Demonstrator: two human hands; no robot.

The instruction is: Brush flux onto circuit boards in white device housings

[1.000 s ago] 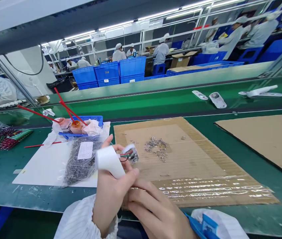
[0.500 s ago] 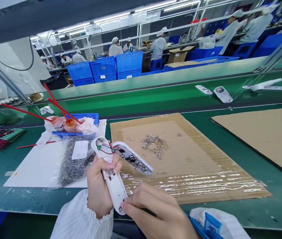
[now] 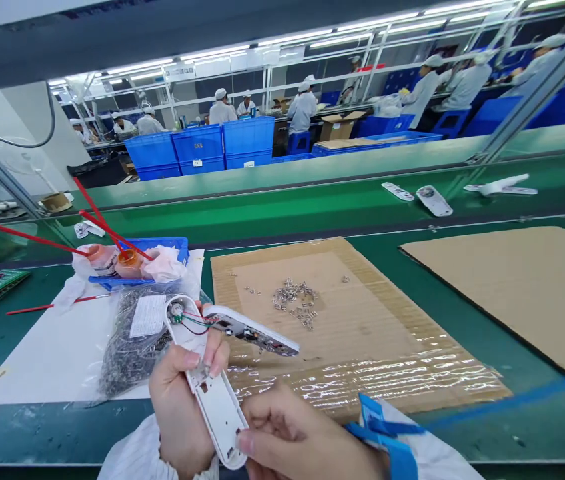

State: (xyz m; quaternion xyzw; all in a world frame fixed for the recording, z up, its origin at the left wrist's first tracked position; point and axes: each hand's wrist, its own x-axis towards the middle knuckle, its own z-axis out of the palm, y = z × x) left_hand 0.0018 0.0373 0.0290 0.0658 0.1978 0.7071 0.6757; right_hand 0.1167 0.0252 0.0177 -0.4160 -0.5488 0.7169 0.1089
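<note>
My left hand is wrapped round a long white plastic housing, which is tilted, its open inside facing up. At its upper end sits a small round metal part with thin red, black and green wires. These wires run to a second white half with a circuit board, hanging out to the right over the cardboard. My right hand is at the housing's lower end, thumb against its edge and fingers curled; anything small between them is hidden.
Small metal pieces lie on taped cardboard. To the left are a bag of metal parts, a blue tray with jars and red brushes, and white paper. White housings rest on the green belt. People work beyond.
The view has shifted, so the bench items appear further left and slightly lower. The circuit board half has tipped to show more edge-on. My right hand's fingers are more curled at the housing's lower end.
</note>
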